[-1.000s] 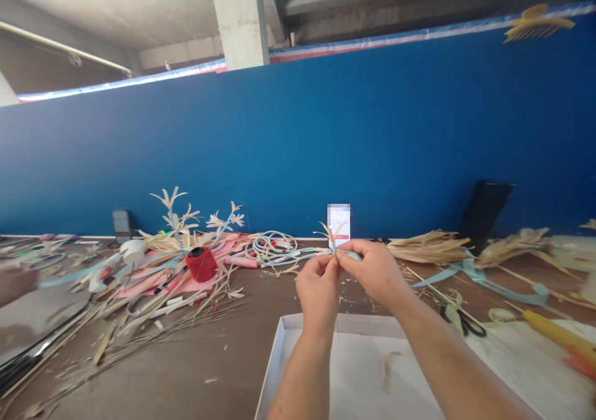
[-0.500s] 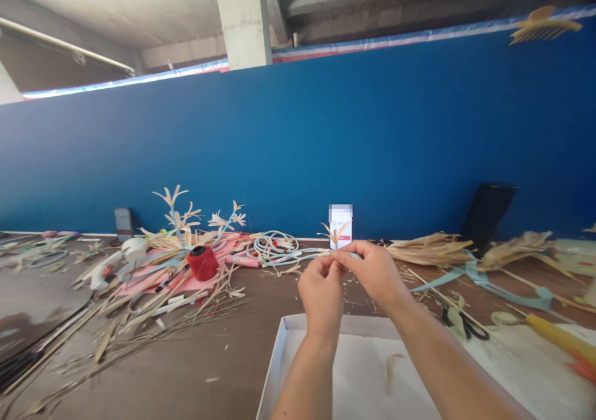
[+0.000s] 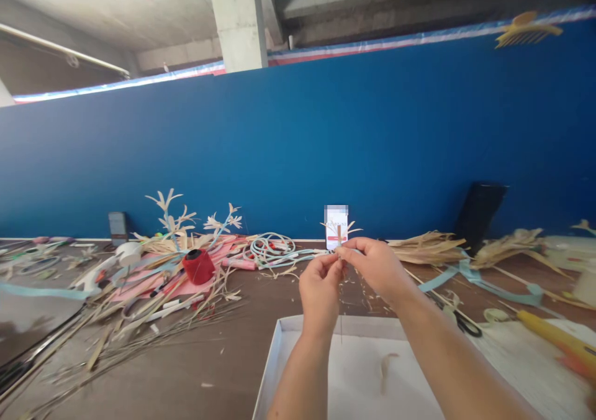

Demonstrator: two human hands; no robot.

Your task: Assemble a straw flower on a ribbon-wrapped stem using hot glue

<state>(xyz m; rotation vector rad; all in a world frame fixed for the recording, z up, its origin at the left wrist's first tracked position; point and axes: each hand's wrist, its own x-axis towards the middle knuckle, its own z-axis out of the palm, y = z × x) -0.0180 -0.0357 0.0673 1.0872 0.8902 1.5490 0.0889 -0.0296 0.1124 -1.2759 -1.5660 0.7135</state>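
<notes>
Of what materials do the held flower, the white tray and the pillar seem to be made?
Flower: probably dried husk, matte; the petals look thin and tan. Tray: likely cardboard, smooth, matte; its walls are thin, white. Pillar: apparently bare concrete, unpolished; its pale surface looks blotchy.

flower (image 3: 339,232): papery, matt | tray (image 3: 358,383): smooth cardboard | pillar (image 3: 238,28): matt concrete
</notes>
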